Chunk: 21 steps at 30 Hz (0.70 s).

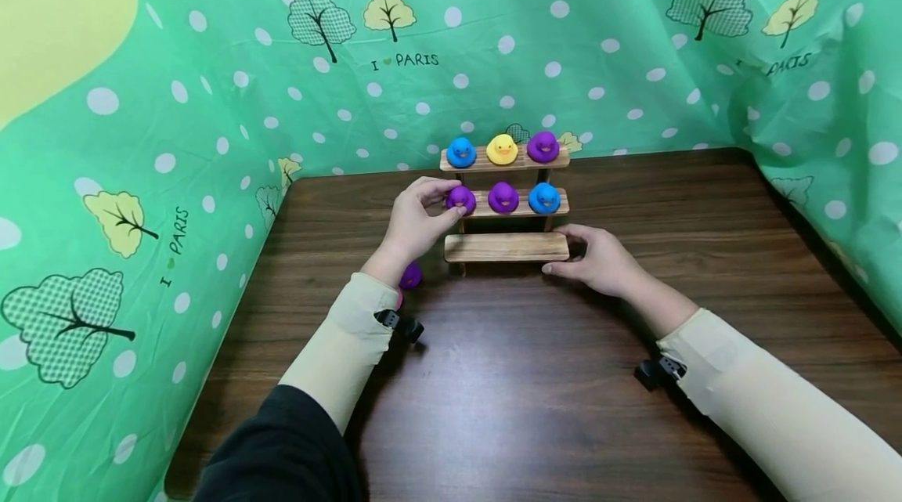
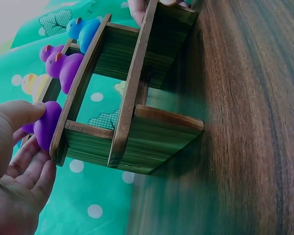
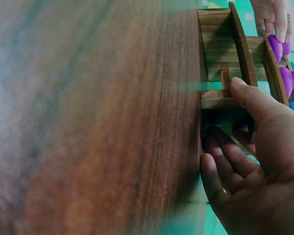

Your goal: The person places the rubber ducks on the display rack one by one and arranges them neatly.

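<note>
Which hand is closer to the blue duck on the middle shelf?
Right. The right hand is around the right end of the bottom shelf, below the blue duck; the left hand pinches the purple duck at the opposite end of the middle shelf.

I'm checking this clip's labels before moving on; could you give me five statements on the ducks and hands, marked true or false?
1. The left hand pinches a purple duck at the middle shelf. True.
2. The right hand holds the bottom shelf at its left end. False: it is at the right end.
3. The yellow duck stands on the top shelf. True.
4. The middle shelf's blue duck is leftmost in its row. False: it is rightmost.
5. Another purple duck is on the table, partly hidden by the left arm. True.
</note>
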{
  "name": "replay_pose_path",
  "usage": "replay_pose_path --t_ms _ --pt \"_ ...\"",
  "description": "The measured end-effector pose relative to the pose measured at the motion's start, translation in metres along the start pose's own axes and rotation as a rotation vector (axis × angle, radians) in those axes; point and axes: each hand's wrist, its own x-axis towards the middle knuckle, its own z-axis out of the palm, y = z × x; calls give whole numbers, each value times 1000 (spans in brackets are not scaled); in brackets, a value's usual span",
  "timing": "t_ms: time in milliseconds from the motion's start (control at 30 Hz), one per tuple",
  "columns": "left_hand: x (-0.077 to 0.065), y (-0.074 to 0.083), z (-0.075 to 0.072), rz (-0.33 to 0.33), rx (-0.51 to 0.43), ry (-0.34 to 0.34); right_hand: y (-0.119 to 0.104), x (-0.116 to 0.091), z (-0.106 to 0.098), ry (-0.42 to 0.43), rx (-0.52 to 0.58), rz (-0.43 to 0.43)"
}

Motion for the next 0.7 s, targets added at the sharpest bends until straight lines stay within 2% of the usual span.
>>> replay_pose_path --t_ms 200,700 --pt "3 -15 1 12 29 4 -1 1 1 19 10 -20" --pt "1 -17 2 4 56 6 0 1 2 25 5 -17"
